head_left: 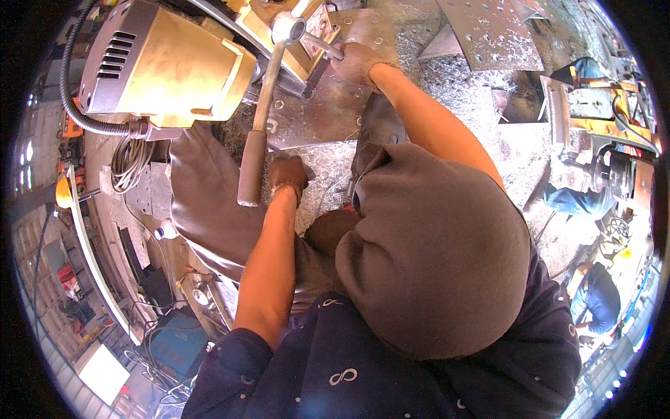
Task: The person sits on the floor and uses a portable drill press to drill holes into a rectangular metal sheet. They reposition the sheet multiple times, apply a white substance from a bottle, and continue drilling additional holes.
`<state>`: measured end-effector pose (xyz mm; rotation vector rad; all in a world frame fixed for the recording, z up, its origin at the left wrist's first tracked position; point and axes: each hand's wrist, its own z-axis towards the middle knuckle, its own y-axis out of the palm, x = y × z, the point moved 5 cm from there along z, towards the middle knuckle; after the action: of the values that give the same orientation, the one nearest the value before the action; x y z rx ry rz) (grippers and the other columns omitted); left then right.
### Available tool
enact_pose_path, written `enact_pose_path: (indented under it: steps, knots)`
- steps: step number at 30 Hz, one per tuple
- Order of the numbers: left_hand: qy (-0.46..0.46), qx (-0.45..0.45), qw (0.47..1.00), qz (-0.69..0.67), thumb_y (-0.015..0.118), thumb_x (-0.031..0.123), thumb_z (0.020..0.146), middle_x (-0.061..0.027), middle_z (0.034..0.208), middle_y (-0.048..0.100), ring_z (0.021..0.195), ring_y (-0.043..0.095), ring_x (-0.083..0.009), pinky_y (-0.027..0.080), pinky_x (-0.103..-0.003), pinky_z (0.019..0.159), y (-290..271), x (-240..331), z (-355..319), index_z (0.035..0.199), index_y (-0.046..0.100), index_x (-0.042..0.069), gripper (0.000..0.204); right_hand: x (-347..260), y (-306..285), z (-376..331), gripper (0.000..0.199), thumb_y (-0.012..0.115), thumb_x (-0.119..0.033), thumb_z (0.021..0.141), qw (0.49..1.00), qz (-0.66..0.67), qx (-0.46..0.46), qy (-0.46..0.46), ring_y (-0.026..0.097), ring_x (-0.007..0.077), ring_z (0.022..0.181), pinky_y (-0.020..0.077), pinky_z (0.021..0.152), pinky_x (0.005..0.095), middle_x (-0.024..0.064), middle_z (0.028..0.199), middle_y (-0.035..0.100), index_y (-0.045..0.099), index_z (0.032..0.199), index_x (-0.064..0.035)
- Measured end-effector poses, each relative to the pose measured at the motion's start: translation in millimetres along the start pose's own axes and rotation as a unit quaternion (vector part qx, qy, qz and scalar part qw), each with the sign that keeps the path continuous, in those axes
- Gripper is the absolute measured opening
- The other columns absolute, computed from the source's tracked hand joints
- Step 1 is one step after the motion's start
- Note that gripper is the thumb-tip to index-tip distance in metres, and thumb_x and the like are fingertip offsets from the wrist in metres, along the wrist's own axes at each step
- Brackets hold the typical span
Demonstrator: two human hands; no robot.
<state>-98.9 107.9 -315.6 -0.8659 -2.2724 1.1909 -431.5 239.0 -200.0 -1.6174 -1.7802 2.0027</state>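
A yellow and dark grey drilling machine (178, 70) stands at the upper left, over a steel plate (317, 115) with drilled holes. Its feed handle has a round hub (288, 29) and spokes; one spoke with a long dark grip (252, 167) points down toward me. My right hand (356, 64), in a brown glove, is closed round the end of another spoke. Below the plate's near edge, my left hand (287, 174), also gloved, is curled near that long grip. Whatever its fingers hold is hidden.
Bright metal shavings (481, 105) cover the surface around the plate. More steel plates (488, 35) lie at the upper right. A ribbed cable (66, 98) runs down the machine's left side, near coiled wire (132, 164). Another person (594, 297) crouches at the far right.
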Motion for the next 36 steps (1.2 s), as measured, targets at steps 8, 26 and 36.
enact_pose_path:
  steps: [8, 26, 36]
  knots:
    - [-0.065, -0.025, 0.983, -0.169, 0.061, 0.031, 0.098, -0.0336, 0.116, 0.076, 0.114, 0.073, -0.0506, 0.056, -0.056, 0.103, -17.2, 60.4, -107.9, 0.119, 0.074, -0.003, 0.042, 21.1, 0.7, 7.4, 0.042, 0.059, -0.035, 0.095, 0.999, -0.017, -0.009, 0.04, 0.074, 0.0451, 0.116, 0.0566, 0.104, 0.0516, 0.025, 0.123, 0.077, 0.078, 0.124, -0.0101]
    - [0.041, -0.117, 0.988, 0.088, 0.058, 0.018, 0.103, -0.0266, 0.121, 0.078, 0.119, 0.075, -0.0425, 0.06, -0.054, 0.099, -28.7, 37.3, -92.1, 0.126, 0.073, 0.006, 0.03, 39.0, -12.9, 1.6, 0.044, 0.058, -0.04, 0.097, 0.997, -0.039, 0.004, 0.068, 0.073, 0.0483, 0.114, 0.0568, 0.102, 0.0533, 0.0278, 0.12, 0.077, 0.076, 0.125, -0.0106]
    - [0.026, -0.068, 0.997, -0.031, 0.056, 0.024, 0.099, -0.0312, 0.124, 0.075, 0.117, 0.073, -0.0491, 0.058, -0.06, 0.101, -51.9, 66.7, -86.1, 0.122, 0.071, 0.002, 0.035, 14.6, -14.9, 0.8, 0.046, 0.054, -0.042, 0.099, 0.996, -0.068, -0.008, 0.057, 0.074, 0.049, 0.112, 0.0574, 0.1, 0.0536, 0.029, 0.118, 0.076, 0.076, 0.121, -0.0076]
